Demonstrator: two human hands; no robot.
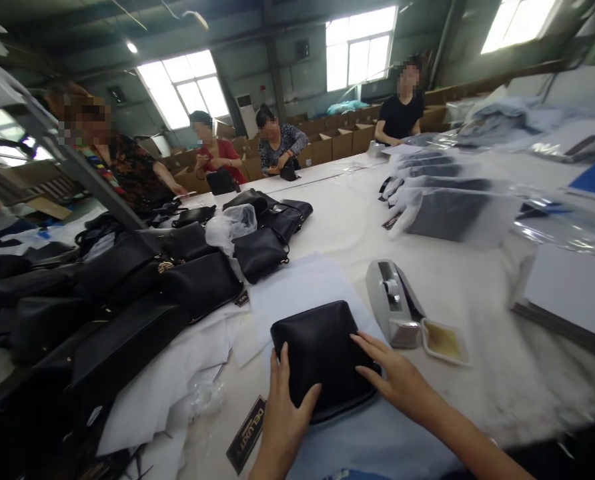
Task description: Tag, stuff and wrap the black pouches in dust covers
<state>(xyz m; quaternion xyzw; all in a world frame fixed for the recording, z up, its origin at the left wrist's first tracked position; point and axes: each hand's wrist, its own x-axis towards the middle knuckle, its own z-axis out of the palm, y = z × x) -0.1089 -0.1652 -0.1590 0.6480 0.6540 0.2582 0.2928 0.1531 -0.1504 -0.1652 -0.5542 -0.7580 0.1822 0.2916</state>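
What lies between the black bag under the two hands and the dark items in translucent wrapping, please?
In the head view, a grey tape dispenser stands between the black bag and the wrapped items; white sheets also show beside the bag.

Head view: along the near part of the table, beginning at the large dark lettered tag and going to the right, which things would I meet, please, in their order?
Large dark tag → black bag → grey tape dispenser → shallow pale dish → stack of pale sheets.
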